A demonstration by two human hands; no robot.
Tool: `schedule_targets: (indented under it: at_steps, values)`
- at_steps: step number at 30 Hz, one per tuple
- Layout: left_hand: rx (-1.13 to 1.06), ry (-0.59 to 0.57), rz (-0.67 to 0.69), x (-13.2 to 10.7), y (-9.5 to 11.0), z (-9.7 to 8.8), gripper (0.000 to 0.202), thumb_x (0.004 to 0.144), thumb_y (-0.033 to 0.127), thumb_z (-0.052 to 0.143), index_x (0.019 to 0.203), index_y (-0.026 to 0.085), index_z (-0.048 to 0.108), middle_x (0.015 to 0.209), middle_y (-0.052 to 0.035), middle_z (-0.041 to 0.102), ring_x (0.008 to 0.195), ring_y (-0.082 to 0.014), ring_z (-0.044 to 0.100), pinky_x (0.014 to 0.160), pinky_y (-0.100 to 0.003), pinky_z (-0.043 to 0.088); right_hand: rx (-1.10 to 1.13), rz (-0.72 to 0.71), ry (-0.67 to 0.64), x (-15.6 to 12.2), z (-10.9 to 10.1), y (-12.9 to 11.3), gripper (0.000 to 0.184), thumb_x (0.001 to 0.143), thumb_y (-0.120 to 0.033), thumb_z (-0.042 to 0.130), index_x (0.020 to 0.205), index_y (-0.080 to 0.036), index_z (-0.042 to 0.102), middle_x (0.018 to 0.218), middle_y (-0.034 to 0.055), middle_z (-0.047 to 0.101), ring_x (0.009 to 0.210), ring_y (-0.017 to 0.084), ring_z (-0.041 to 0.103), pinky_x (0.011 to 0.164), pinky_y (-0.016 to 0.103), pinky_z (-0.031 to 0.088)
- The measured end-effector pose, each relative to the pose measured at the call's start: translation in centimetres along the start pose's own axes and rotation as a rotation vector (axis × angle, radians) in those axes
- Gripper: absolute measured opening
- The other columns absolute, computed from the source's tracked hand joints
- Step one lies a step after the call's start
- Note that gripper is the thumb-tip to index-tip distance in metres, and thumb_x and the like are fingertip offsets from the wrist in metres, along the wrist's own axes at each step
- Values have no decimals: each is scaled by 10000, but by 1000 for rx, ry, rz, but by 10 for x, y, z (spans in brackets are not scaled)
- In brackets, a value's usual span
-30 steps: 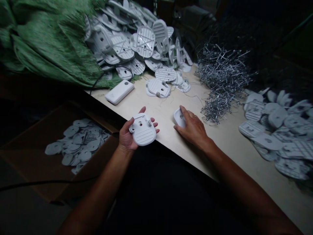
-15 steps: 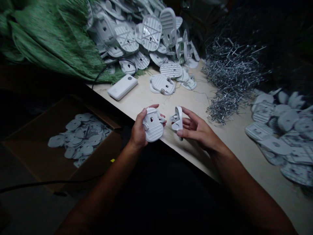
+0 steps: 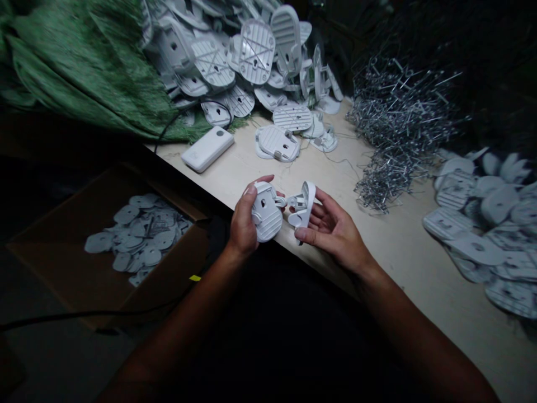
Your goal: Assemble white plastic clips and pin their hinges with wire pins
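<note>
My left hand [image 3: 244, 223] grips a white ribbed plastic plate [image 3: 268, 219] with rounded ends, a keyhole slot and small raised lugs. Its ribbed face is turned up toward me, over the table's front edge. Close to its right, my right hand [image 3: 335, 226] pinches a second white plastic piece [image 3: 307, 206] between thumb and fingers. That one stands on edge, its lugs pointing at the first plate. The two pieces are very near each other; whether they touch I cannot tell.
Similar white plates [image 3: 255, 53] spill from a green woven sack [image 3: 79, 73] at the back. A white power bank [image 3: 208, 149] lies near the table edge. Metal wire pins [image 3: 403, 123] and more white parts [image 3: 474, 240] are heaped right. Below left, a cardboard box [image 3: 54, 257] holds flat pieces.
My hands have brought the two white pieces closer together. The left plate has shifted slightly right, and the right piece has tilted. The view has moved a little.
</note>
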State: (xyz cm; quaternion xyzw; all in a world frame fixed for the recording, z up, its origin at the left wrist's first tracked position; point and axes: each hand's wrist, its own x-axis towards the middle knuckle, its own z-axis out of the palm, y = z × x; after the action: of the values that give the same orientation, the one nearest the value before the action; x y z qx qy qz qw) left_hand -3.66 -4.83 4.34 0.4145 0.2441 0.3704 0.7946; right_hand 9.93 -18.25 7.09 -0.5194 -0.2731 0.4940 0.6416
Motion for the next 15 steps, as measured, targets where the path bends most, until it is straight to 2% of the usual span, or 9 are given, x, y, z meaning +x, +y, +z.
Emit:
schedule_targets:
  at_steps: [15]
  values:
    - [41, 8, 23, 2, -7, 1, 548, 1018, 625, 578, 1359, 205, 669, 1050, -95, 780, 884, -267, 768, 768, -385, 615, -115, -56, -8, -4, 1, 3, 1111, 687, -438, 1034, 1634, -336, 462, 1569, 110, 649, 1461, 351, 611, 1283, 626, 428]
